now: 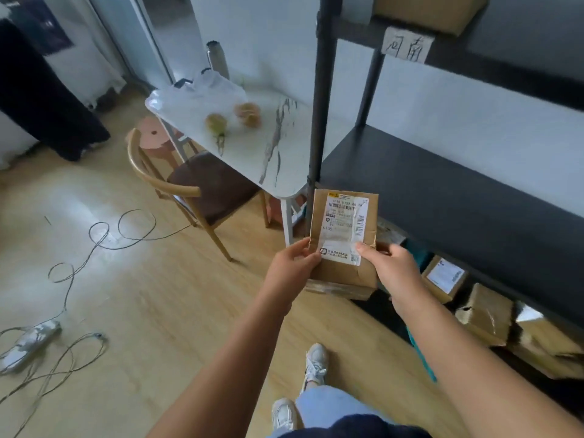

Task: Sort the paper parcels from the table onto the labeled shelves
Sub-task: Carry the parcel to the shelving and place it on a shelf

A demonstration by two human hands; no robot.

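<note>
Both hands gripped one brown paper parcel (343,238) by its lower half, label up: the left hand (289,267) pinched the left edge, thumb on top, and the right hand (390,267) clamped the right edge, thumb pressed on the white shipping label (346,222). The parcel was held in the air, tilted slightly away from the person, its top edge just beside the dark upright post (320,105) of the shelf unit and close to the rounded corner of the white table (278,159). Both forearms reached forward and converged on it, wrists nearly level.

To the right, the dark middle shelf (458,197) lay bare along its front edge, with open room above it up to the next shelf, which carried a handwritten paper label (406,45). Below, more brown parcels (483,314) sat crowded on the bottom level. To the left, a wooden chair (189,184) stood tucked at the table, and loose cables (94,248) trailed across the open wooden floor (158,295).
</note>
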